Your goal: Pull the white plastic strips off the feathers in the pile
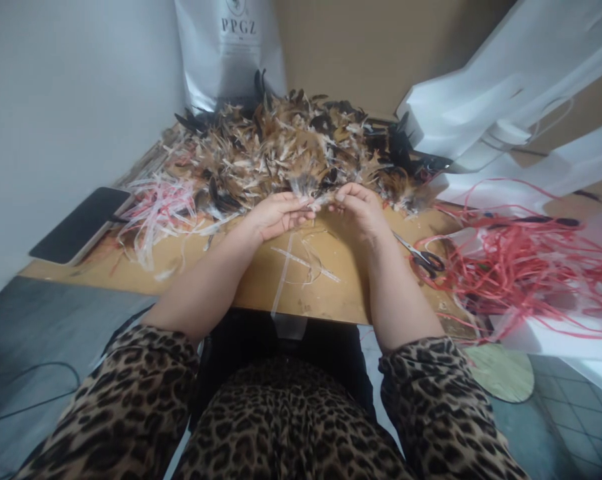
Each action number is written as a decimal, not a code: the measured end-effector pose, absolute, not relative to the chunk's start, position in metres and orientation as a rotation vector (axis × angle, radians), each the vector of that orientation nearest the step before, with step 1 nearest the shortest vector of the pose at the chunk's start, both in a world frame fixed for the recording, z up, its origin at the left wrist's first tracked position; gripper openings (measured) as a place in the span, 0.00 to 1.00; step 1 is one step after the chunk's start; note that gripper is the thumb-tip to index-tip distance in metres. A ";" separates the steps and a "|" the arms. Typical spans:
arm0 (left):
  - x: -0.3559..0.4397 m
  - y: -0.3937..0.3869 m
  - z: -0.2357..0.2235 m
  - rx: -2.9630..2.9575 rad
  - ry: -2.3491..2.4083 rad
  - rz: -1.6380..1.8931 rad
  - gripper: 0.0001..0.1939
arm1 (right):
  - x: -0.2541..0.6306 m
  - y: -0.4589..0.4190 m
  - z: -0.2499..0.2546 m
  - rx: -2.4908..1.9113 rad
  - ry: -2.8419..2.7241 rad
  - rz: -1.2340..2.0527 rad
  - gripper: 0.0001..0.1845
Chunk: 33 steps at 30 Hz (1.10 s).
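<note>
Both my hands meet at the near edge of a big pile of brown, white and black feathers [281, 147]. Between the fingers and thumb of my left hand [283, 215] is the pale base of a small feather bunch [303, 185], its tips pointing away from me. Close beside it, my right hand [358, 205] is pinched on the pale quill end of feathers; which of them belong to which hand is hard to make out. Thin pale strips [305, 263] lie crossed on the tabletop below my hands.
Scissors [423, 257] with black handles lie right of my right forearm, beside a tangle of red plastic string [525, 273]. A phone-like dark slab [81, 227] and pink-white strips [163, 207] are at the left. A silver bag [231, 60] stands behind the pile.
</note>
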State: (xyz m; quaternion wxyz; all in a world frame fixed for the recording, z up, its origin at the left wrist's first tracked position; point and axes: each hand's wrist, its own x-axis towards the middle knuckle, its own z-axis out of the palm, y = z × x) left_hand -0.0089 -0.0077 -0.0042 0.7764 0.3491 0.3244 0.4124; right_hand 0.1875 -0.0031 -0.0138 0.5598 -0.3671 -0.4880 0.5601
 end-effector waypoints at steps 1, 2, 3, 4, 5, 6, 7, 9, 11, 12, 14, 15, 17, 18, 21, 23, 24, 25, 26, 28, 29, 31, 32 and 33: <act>-0.009 -0.008 -0.004 0.758 0.700 0.888 0.04 | 0.188 -0.003 -0.014 -0.866 -1.154 1.316 0.13; -0.008 -0.008 -0.004 0.761 0.701 0.890 0.04 | 0.187 -0.003 -0.014 -0.868 -1.151 1.316 0.14; -0.008 -0.008 -0.004 0.763 0.706 0.900 0.04 | 0.187 -0.003 -0.013 -0.871 -1.139 1.319 0.14; -0.007 -0.008 -0.004 0.763 0.714 0.919 0.04 | 0.186 -0.003 -0.013 -0.880 -1.119 1.324 0.15; -0.007 -0.007 -0.004 0.761 0.720 0.949 0.04 | 0.185 -0.004 -0.013 -0.896 -1.092 1.329 0.16; -0.006 -0.006 -0.004 0.757 0.724 0.988 0.04 | 0.183 -0.004 -0.012 -0.919 -1.059 1.334 0.18; -0.006 -0.005 -0.005 0.753 0.726 1.033 0.04 | 0.180 -0.004 -0.012 -0.947 -1.026 1.337 0.19; -0.004 -0.004 -0.006 0.756 0.731 1.116 0.03 | 0.174 -0.005 -0.012 -1.008 -0.977 1.349 0.22; -0.003 -0.004 -0.006 0.783 0.743 1.156 0.02 | 0.166 -0.007 -0.013 -1.054 -0.968 1.370 0.23; -0.002 -0.004 -0.007 0.802 0.753 1.156 0.02 | 0.162 -0.009 -0.014 -1.061 -0.976 1.383 0.24; 0.000 -0.006 -0.008 0.837 0.773 1.131 0.03 | 0.154 -0.010 -0.016 -1.041 -0.981 1.389 0.23; 0.001 -0.006 -0.009 0.850 0.780 1.114 0.03 | 0.150 -0.011 -0.017 -1.021 -0.974 1.379 0.23; 0.002 -0.007 -0.011 0.859 0.787 1.087 0.03 | 0.147 -0.011 -0.018 -0.977 -0.947 1.345 0.23; 0.002 -0.007 -0.012 0.857 0.787 1.077 0.04 | 0.146 -0.011 -0.018 -0.965 -0.935 1.325 0.23; 0.001 -0.006 -0.013 0.837 0.789 1.053 0.04 | 0.150 -0.010 -0.017 -0.978 -0.940 1.267 0.23; 0.000 -0.006 -0.013 0.825 0.792 1.026 0.04 | 0.154 -0.010 -0.016 -1.012 -0.971 1.223 0.23; 0.000 -0.006 -0.013 0.822 0.796 1.012 0.03 | 0.155 -0.010 -0.015 -1.027 -0.987 1.205 0.23; 0.000 -0.006 -0.013 0.821 0.801 0.999 0.04 | 0.156 -0.010 -0.015 -1.042 -1.002 1.194 0.23; 0.000 -0.006 -0.012 0.821 0.805 0.988 0.04 | 0.156 -0.011 -0.014 -1.058 -1.016 1.185 0.23; 0.000 -0.007 -0.011 0.824 0.811 0.976 0.04 | 0.155 -0.013 -0.013 -1.088 -1.042 1.167 0.23; 0.000 -0.008 -0.011 0.827 0.813 0.970 0.04 | 0.154 -0.014 -0.013 -1.098 -1.055 1.154 0.23; 0.001 -0.009 -0.010 0.840 0.817 0.956 0.05 | 0.152 -0.015 -0.012 -1.109 -1.080 1.122 0.22; 0.001 -0.009 -0.010 0.849 0.819 0.948 0.05 | 0.151 -0.015 -0.012 -1.112 -1.090 1.110 0.22; 0.001 -0.009 -0.011 0.860 0.821 0.940 0.05 | 0.151 -0.016 -0.012 -1.117 -1.101 1.101 0.22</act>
